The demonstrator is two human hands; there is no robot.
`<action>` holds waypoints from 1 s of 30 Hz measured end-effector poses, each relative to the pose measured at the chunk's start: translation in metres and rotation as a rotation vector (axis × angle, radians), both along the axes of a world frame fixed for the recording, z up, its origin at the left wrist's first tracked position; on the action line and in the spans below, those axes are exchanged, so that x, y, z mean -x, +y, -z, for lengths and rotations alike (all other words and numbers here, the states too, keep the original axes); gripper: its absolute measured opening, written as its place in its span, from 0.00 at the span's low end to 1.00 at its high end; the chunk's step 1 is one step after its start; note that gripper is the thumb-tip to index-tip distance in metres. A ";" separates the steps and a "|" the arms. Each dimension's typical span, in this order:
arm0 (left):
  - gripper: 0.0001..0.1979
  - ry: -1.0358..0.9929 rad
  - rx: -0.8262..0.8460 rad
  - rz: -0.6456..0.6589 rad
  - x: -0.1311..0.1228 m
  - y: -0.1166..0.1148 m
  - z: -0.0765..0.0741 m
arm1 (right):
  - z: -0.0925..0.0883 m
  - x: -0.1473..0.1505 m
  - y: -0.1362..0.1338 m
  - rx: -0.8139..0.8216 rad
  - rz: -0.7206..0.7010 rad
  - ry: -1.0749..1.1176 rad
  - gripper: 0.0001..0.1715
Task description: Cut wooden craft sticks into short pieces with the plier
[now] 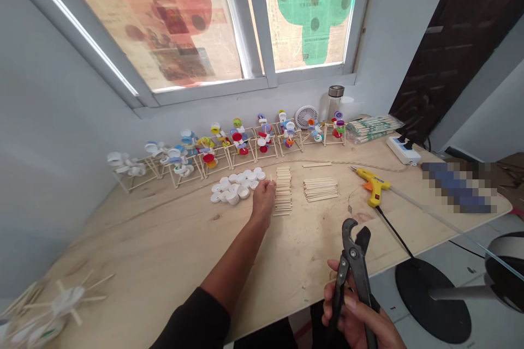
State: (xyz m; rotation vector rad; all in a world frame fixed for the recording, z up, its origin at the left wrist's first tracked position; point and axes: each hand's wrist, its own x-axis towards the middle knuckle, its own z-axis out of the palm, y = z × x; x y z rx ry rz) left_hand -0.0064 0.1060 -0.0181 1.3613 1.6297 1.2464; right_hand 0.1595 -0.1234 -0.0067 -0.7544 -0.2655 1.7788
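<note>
Right hand (356, 308) grasps open-mouthed pipe cutter (352, 253); left hand (264, 200) at wooden sticks (283, 192), grip hard to tell; keep pipe cutter well clear.

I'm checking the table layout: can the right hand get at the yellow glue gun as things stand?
Probably not to grasp it: the right hand is occupied by the black cutters. Once freed, it likely could, as the way to the yellow glue gun looks open.

Caps (243, 192) left of sticks (283, 191), glue gun (375, 186) to their right
</note>
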 end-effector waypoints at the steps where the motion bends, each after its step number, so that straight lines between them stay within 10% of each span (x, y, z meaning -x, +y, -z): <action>1: 0.11 0.046 -0.023 0.033 0.000 -0.002 -0.002 | 0.000 0.000 0.000 -0.011 -0.007 0.003 0.24; 13: 0.07 0.737 -0.286 0.528 -0.012 -0.012 -0.014 | 0.008 -0.003 0.002 -0.078 -0.044 0.034 0.24; 30: 0.12 0.771 -0.238 0.442 0.000 -0.031 -0.028 | 0.005 -0.001 0.002 -0.019 -0.025 0.001 0.29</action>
